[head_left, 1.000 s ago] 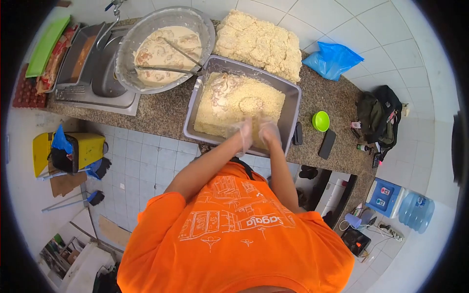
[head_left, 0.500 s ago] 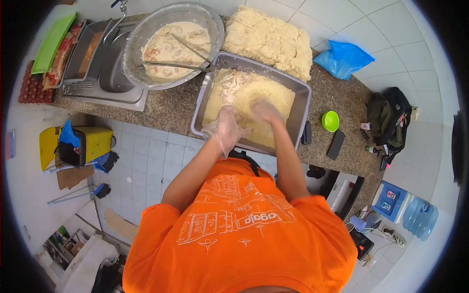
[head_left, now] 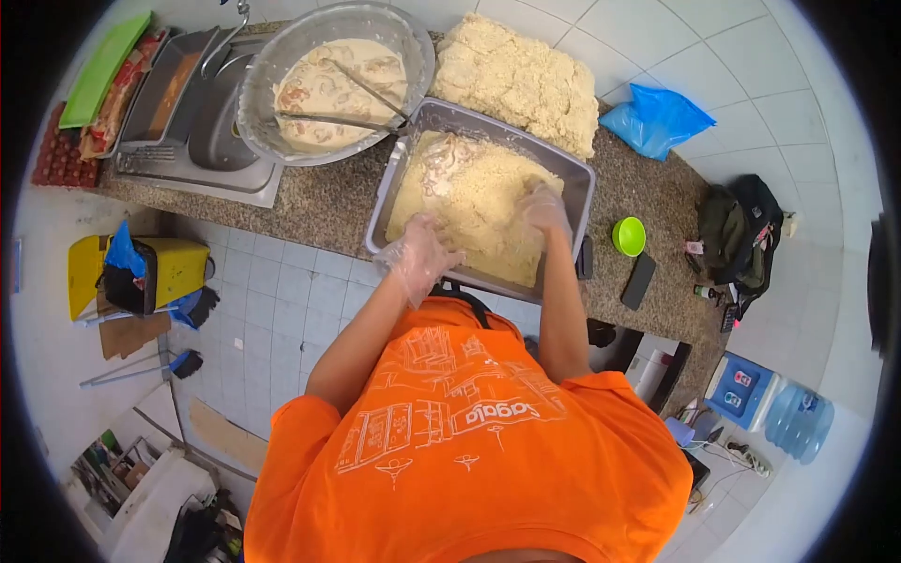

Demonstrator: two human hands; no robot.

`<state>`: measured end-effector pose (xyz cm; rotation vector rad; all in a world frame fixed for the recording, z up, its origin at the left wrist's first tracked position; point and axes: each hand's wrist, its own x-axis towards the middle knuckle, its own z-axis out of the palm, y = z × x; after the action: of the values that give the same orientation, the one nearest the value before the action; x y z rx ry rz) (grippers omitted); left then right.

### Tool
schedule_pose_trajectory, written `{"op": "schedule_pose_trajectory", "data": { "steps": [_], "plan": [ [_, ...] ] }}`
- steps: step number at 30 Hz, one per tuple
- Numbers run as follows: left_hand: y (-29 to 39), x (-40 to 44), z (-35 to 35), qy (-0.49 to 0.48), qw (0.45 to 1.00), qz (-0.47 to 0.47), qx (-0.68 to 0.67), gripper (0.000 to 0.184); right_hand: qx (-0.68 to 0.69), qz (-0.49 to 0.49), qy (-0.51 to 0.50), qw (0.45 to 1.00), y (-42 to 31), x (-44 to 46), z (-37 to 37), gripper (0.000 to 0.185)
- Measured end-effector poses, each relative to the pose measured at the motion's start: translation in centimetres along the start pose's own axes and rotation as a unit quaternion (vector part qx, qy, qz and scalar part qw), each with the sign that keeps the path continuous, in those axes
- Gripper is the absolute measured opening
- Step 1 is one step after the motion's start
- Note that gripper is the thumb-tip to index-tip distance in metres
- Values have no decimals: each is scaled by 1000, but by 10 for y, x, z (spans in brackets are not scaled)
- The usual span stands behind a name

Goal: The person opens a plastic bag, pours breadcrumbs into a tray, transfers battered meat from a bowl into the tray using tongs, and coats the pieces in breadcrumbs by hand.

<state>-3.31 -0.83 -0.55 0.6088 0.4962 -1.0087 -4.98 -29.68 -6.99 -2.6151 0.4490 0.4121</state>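
A grey plastic tub (head_left: pixel 379 218) holds a bed of pale yellow crumbs (head_left: pixel 497 202). Coated pieces (head_left: pixel 446 167), wet with batter, lie at its upper left. My left hand (head_left: pixel 422 255), in a clear plastic glove, rests over the near left part of the crumbs, thumb spread away from the fingers and nothing held. At the right side of the tub is my right hand (head_left: pixel 544 208), gloved as well. Its fingers curl down into the crumbs, and the tips are partly hidden there.
Left of the tub stands a large bowl (head_left: pixel 258 122) of batter and pieces, with tongs (head_left: pixel 352 124) across it. A crumb-coated mass (head_left: pixel 516 80) is stacked behind. A blue bag (head_left: pixel 657 120), green bowl (head_left: pixel 629 236) and phone (head_left: pixel 638 282) lie right; a sink (head_left: pixel 221 141) is left.
My right hand has moved right, from the middle of the crumbs to the tub's right side. My left hand has shifted slightly left and down, off the wet pieces' edge.
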Motion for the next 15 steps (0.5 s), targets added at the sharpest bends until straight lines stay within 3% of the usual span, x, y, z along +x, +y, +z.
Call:
{"op": "schedule_pose_trajectory", "data": {
  "steps": [1, 5, 7, 8, 10, 14, 15],
  "plan": [
    [0, 3, 1, -3, 1000, 0, 1, 77, 56, 56, 42, 996, -13, -6, -1, 37],
    [-2, 3, 0, 38, 999, -1, 5, 77, 116, 49, 6, 992, -12, -8, 15, 54],
    [-3, 2, -3, 47, 999, -4, 7, 77, -16, -83, -32, 996, 10, 5, 31, 59],
    [-3, 3, -5, 40, 999, -3, 9, 79, -16, -83, -33, 996, -10, -4, 10, 59],
    [-2, 6, -9, 33, 999, 3, 8, 80, -15, 108, -167, 980, -80, -34, -60, 67],
    [-1, 0, -4, 22, 1000, -8, 0, 80, 27, 41, -52, 997, -49, -42, -40, 66],
    [1, -3, 0, 31, 1000, -6, 0, 79, 130, 16, -20, 991, -48, -45, -39, 66]
  ]
}}
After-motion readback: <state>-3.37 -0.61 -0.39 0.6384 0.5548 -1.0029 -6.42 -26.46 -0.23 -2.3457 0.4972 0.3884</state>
